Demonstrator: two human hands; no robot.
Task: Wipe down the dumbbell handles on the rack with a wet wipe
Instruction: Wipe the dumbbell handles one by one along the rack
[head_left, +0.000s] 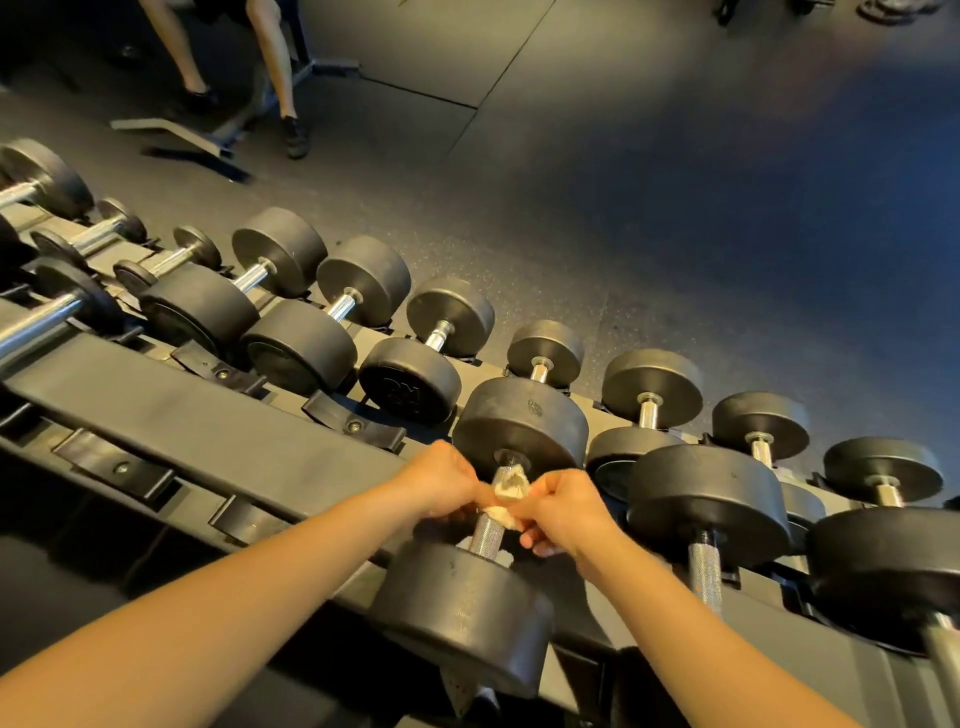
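1. Dumbbell handle (487, 538), chrome and knurled, lay on the near tier of the rack (208, 415). It ran between two black round heads: the near head (462, 613) jutted out over the rack's front rail, and the far head (519, 421) sat deeper in.
2. The wet wipe (506, 491), white and crumpled, was wrapped round the upper part of that handle, just below the far head. The lower stretch of knurling showed bare.
3. The left hand (441, 480) had its fingers curled and pinched the wipe's left end, close against the handle's left side.
4. The right hand (563, 512) pinched the wipe's right end with thumb and forefinger. Its lower fingers hung loosely curled beneath.
5. Both bare forearms reached in from the bottom edge and met at the wipe.
6. Just to the right sat a neighbouring dumbbell (709, 499), its own knurled handle uncovered.
7. Beyond, a farther tier held a row of black dumbbells (363, 280) with short chrome handles.
8. At the top left, a person's bare legs (275, 57) stood beside a bench frame (171, 132) on the dark rubber floor (675, 208).
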